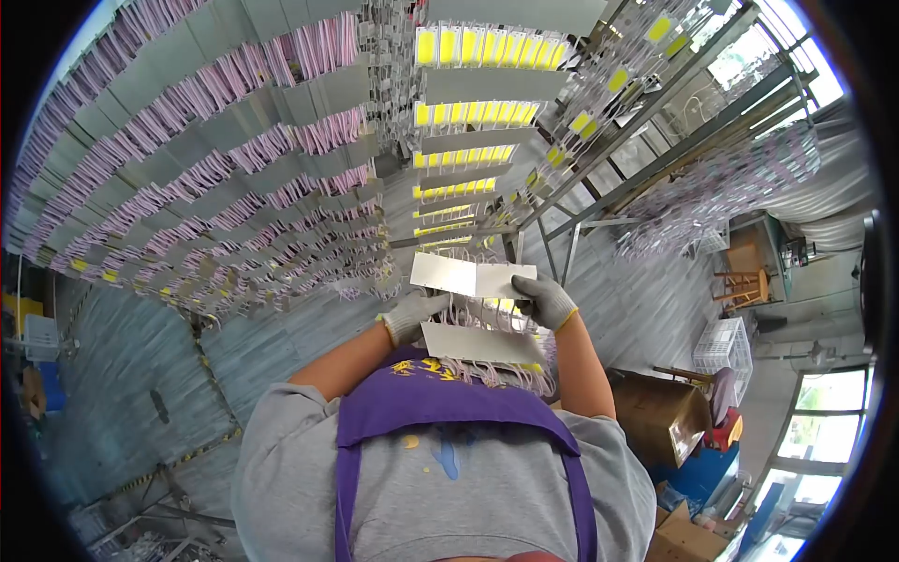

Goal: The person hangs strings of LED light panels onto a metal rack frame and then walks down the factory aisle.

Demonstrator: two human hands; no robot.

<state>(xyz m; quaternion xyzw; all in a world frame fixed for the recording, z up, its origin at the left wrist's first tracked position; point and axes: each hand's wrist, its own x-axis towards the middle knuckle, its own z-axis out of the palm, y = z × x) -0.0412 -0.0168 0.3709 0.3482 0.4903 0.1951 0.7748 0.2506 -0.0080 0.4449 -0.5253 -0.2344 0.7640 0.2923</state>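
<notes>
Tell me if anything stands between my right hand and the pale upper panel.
Nothing visible does, apart from the glove: your right hand is at the right end of the pale upper panel. The lower panel sits nearer your purple apron, out of the way.

I've got a wooden stool [746, 258] off right, white crate [721, 345] near it, brown box [655, 412], blue container [704, 476], cardboard carton [684, 538], window [830, 391] at the edge.

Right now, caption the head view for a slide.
Gloved right hand grips a pale panel, gloved left hand at its lower edge; yellow-faced pieces hang in rows ahead.
</notes>
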